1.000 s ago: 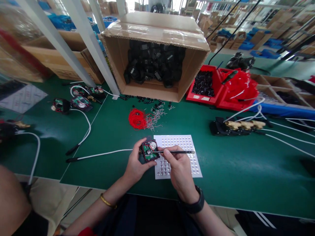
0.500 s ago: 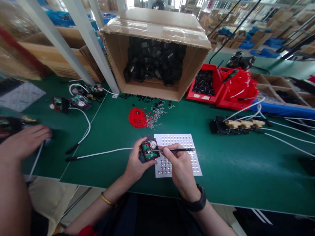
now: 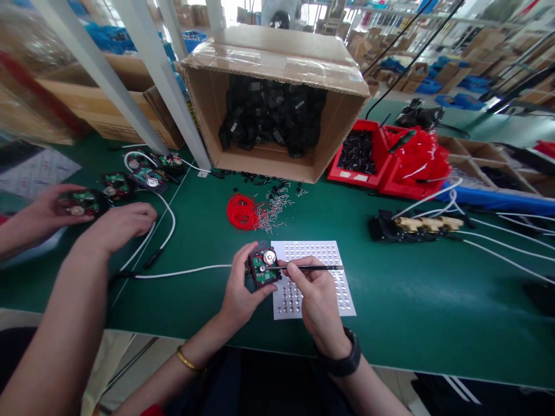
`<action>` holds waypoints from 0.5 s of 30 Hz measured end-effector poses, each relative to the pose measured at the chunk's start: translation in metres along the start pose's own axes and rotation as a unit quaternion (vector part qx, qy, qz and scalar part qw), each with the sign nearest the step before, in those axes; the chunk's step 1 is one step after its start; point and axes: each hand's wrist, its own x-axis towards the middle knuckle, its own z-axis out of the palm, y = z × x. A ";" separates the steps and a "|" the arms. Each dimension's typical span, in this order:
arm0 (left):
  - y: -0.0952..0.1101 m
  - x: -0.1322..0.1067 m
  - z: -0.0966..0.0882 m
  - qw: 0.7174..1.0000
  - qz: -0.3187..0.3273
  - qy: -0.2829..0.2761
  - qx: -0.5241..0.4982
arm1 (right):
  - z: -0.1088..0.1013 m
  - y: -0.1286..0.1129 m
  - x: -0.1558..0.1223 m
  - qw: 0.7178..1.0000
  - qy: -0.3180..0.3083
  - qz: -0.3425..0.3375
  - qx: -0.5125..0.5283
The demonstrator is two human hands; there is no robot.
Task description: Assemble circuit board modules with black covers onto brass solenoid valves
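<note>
My left hand grips a small black housing with a green circuit board inside, tilted toward me. A round silver disc sits at the top of that board, and a white cable runs off to the left. In my right hand is a pair of thin dark tweezers, pinched between thumb and fingers. Their tip reaches a small round metal part on the board. Beneath my right hand lies a white sheet with rows of small shiny domes.
Behind are a red wire coil, loose metal pins and a cardboard box of black housings. Red bins and brass-fitted units stand right. At left, a co-worker's hands handle another board unit.
The co-worker's arm has moved right and forward, and a second hand holding a unit has come into view. My hands keep nearly the same position, tweezers tip on the board.
</note>
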 end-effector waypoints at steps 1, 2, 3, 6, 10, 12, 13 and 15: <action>-0.001 0.000 0.001 1.000 0.018 0.006 -0.013 | 0.000 0.001 0.001 1.000 0.001 -0.006 -0.008; -0.001 0.000 0.001 0.999 0.045 0.012 -0.017 | 0.001 0.001 0.001 1.000 0.001 -0.013 -0.020; -0.002 0.000 0.002 0.997 0.075 0.015 -0.009 | 0.002 0.002 -0.001 0.999 0.000 -0.025 -0.041; -0.004 0.000 -0.001 0.987 0.141 0.010 0.076 | 0.003 0.005 -0.014 0.979 -0.018 -0.138 -0.150; -0.012 0.000 -0.006 0.978 0.169 0.018 0.123 | 0.001 -0.003 0.001 0.883 -0.123 -0.374 -0.256; -0.017 0.001 -0.007 0.982 0.152 0.037 0.103 | 0.008 -0.024 0.045 0.870 -0.072 -0.403 -0.276; -0.019 0.002 -0.007 0.987 0.130 0.047 0.088 | 0.016 -0.039 0.077 0.874 -0.009 -0.387 -0.294; -0.021 0.008 -0.008 0.992 0.087 0.066 0.059 | 0.041 -0.070 0.150 0.860 0.097 -0.323 -0.384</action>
